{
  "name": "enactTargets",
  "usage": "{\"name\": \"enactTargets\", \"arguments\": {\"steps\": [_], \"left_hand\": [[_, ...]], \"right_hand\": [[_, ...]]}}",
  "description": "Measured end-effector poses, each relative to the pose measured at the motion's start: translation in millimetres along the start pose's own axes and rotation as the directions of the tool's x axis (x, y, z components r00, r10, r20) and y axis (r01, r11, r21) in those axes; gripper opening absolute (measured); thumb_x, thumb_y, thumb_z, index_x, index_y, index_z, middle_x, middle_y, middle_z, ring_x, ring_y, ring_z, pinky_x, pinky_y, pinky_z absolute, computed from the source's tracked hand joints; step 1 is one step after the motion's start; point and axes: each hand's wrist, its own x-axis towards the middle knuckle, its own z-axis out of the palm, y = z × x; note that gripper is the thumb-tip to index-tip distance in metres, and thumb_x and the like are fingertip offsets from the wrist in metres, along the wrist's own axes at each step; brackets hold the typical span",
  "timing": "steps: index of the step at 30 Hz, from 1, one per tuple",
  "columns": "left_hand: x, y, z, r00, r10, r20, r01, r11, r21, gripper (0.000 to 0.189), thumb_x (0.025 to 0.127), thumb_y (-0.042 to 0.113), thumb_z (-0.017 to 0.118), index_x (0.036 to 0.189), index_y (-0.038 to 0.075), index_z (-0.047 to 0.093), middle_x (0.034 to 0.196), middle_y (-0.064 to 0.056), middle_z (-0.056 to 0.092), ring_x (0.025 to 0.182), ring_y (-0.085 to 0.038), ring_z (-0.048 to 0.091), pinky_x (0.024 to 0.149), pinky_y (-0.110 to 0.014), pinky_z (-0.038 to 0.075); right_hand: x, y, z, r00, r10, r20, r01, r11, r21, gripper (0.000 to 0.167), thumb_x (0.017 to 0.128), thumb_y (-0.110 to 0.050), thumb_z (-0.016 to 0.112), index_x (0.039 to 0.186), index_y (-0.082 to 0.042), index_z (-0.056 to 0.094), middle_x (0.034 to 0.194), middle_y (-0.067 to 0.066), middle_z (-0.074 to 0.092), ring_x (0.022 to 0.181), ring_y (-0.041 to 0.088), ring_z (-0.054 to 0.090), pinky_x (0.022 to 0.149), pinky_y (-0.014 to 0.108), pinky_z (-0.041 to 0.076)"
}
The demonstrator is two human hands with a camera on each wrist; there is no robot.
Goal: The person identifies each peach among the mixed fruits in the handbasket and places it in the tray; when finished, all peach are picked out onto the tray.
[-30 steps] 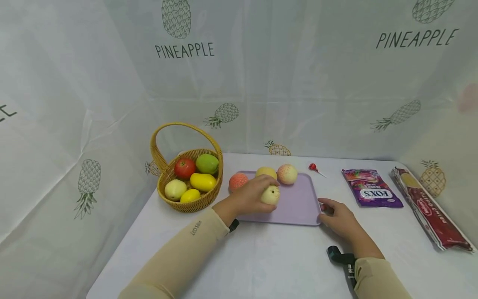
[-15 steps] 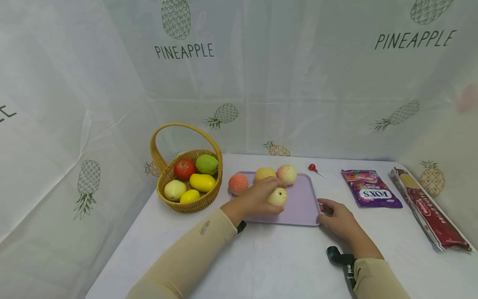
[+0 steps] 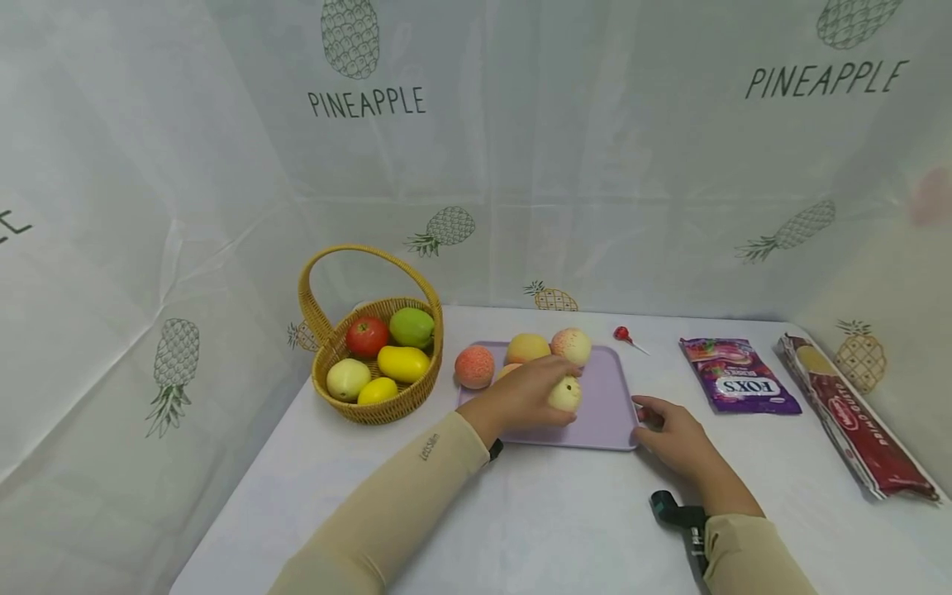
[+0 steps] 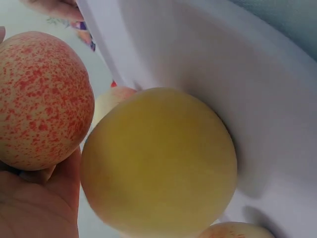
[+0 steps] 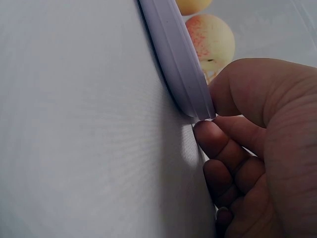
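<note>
My left hand (image 3: 530, 395) holds a pale peach (image 3: 565, 395) over the lilac tray (image 3: 608, 413). In the left wrist view this peach (image 4: 43, 101) shows red speckles and rests against the palm and fingers. Close beside it is a yellow peach (image 4: 158, 163), mostly hidden behind the hand in the head view. On the tray's far side are another yellow peach (image 3: 528, 347) and a speckled peach (image 3: 571, 345), with a coral peach (image 3: 474, 367) at the left. My right hand (image 3: 675, 438) pinches the tray's rim (image 5: 181, 59) near its front right corner, between thumb and fingers.
A wicker basket (image 3: 402, 403) with a tall handle stands left of the tray, holding several fruits. A red lollipop (image 3: 623, 334) lies behind the tray. To the right lie a purple Fox's candy bag (image 3: 740, 376) and a long red packet (image 3: 863, 417). Printed cloth hangs behind the table.
My left hand has moved right across the tray with the peach. Part of the yellow peach behind it now shows. The right hand stays at the tray's rim.
</note>
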Motion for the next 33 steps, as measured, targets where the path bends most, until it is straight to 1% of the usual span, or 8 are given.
{"name": "enactTargets", "arguments": {"steps": [6,10,15,21,25,29,33], "left_hand": [[7.6,-1.1,5.5,1.0,0.001,0.004,-0.001,0.996,0.087,0.069,0.086,0.043,0.081,0.145,0.018,0.056,0.142,0.01,0.058,0.133,-0.003,0.05,0.11,-0.019,0.042],[13.5,0.7,7.0,1.0,-0.01,0.026,0.006,0.99,0.142,0.068,0.086,0.046,0.081,0.144,0.02,0.056,0.142,0.011,0.058,0.133,-0.003,0.05,0.111,-0.02,0.042],[18.4,3.7,5.9,0.998,-0.026,0.056,0.017,0.987,0.159,0.069,0.086,0.045,0.081,0.144,0.018,0.057,0.142,0.011,0.058,0.133,-0.004,0.051,0.11,-0.021,0.042],[23.0,4.6,5.8,0.997,-0.025,0.075,0.011,0.983,0.185,0.069,0.086,0.046,0.082,0.144,0.018,0.057,0.142,0.009,0.059,0.134,-0.005,0.051,0.111,-0.021,0.042],[26.8,3.5,7.4,0.996,-0.026,0.089,0.008,0.979,0.203,0.069,0.086,0.047,0.081,0.144,0.018,0.057,0.141,0.01,0.059,0.134,-0.005,0.052,0.111,-0.02,0.041],[29.8,3.1,8.2,0.993,-0.039,0.108,0.015,0.977,0.213,0.069,0.086,0.047,0.081,0.145,0.019,0.056,0.142,0.01,0.059,0.134,-0.004,0.051,0.112,-0.019,0.04],[32.1,3.7,8.0,0.99,-0.063,0.126,0.035,0.976,0.214,0.07,0.086,0.048,0.08,0.146,0.021,0.055,0.144,0.01,0.057,0.135,-0.005,0.051,0.113,-0.021,0.04]], "right_hand": [[-0.5,-1,-1,1.0,-0.001,-0.003,0.001,1.0,-0.004,0.068,0.088,-0.02,0.071,0.15,-0.002,0.049,0.121,0.015,0.065,0.113,0.034,0.055,0.106,0.063,0.044],[-0.3,-1,-1,1.0,-0.004,-0.005,0.004,1.0,-0.007,0.067,0.088,-0.02,0.071,0.149,-0.001,0.049,0.119,0.014,0.065,0.11,0.033,0.054,0.104,0.06,0.046],[0.0,-1,-2,1.0,-0.003,-0.005,0.003,1.0,-0.004,0.068,0.088,-0.02,0.071,0.149,-0.001,0.049,0.118,0.014,0.065,0.11,0.033,0.054,0.105,0.061,0.045],[0.9,-1,-1,1.0,0.007,-0.007,-0.007,1.0,-0.013,0.068,0.088,-0.021,0.071,0.15,-0.003,0.049,0.12,0.014,0.065,0.112,0.033,0.054,0.107,0.062,0.044],[1.2,-2,-1,1.0,0.004,-0.008,-0.004,1.0,-0.014,0.068,0.088,-0.021,0.071,0.15,-0.003,0.05,0.12,0.014,0.065,0.111,0.032,0.054,0.105,0.062,0.045],[1.2,-2,-1,1.0,0.003,-0.011,-0.003,1.0,-0.018,0.067,0.088,-0.021,0.071,0.149,-0.003,0.05,0.119,0.013,0.065,0.109,0.031,0.054,0.103,0.06,0.046],[1.3,-1,0,1.0,0.007,-0.007,-0.008,1.0,-0.02,0.067,0.089,-0.022,0.071,0.149,-0.003,0.05,0.12,0.013,0.065,0.11,0.032,0.055,0.104,0.061,0.045]]}}
